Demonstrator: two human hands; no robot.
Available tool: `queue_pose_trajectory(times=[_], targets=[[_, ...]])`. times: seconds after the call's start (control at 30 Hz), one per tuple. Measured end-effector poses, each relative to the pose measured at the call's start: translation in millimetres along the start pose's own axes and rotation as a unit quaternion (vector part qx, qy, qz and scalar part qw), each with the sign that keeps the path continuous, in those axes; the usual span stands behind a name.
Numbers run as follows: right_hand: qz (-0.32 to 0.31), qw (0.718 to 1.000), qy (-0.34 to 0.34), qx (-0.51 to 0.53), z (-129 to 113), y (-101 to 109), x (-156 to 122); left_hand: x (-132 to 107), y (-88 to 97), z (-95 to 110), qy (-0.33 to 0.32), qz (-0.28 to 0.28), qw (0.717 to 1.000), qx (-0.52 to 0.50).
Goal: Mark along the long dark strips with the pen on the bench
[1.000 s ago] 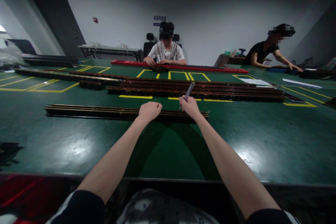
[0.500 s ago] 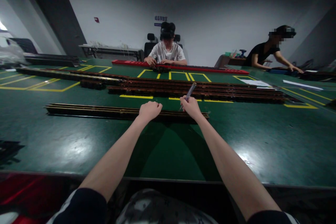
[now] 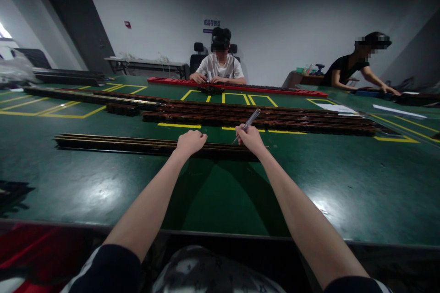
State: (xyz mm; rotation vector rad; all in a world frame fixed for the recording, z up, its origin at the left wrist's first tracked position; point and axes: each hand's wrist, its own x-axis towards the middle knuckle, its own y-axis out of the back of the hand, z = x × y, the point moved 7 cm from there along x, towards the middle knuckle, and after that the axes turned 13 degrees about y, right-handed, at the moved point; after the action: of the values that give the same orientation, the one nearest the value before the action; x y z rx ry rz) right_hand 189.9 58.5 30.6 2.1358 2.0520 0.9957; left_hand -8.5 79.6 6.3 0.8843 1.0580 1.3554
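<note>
A long dark strip with gold rails (image 3: 113,143) lies across the green table in front of me. My left hand (image 3: 189,141) is closed in a fist and rests on the strip's near edge. A clear-handled screwdriver (image 3: 248,123) is pinched in my right hand (image 3: 250,138), tip pointing down at the strip near its right end. Both forearms reach forward over the table.
A stack of similar long strips (image 3: 261,118) lies further back, among yellow floor-style markings (image 3: 178,125). Across the table a seated person (image 3: 218,66) handles a long red strip (image 3: 240,87). Another person (image 3: 357,66) leans over the far right. The table's front edge (image 3: 220,233) is near me.
The near strip has slid to the left, its right end now ending beside my right hand. My left hand shifted slightly left with it; the screwdriver tilts lower.
</note>
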Motion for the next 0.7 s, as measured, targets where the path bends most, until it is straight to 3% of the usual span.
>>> queue_pose_trajectory(times=[0.47, 0.7], targets=[[-0.023, 0.999, 0.025, 0.009, 5.9, 0.9, 3.7, 9.3, 7.0, -18.4, 0.019, 0.008, 1.0, 0.012], [-0.019, 0.999, 0.009, 0.041, 13.6, -2.6, 4.2, 2.8, 9.9, -12.0, 0.0, 0.038, 0.999, 0.02]])
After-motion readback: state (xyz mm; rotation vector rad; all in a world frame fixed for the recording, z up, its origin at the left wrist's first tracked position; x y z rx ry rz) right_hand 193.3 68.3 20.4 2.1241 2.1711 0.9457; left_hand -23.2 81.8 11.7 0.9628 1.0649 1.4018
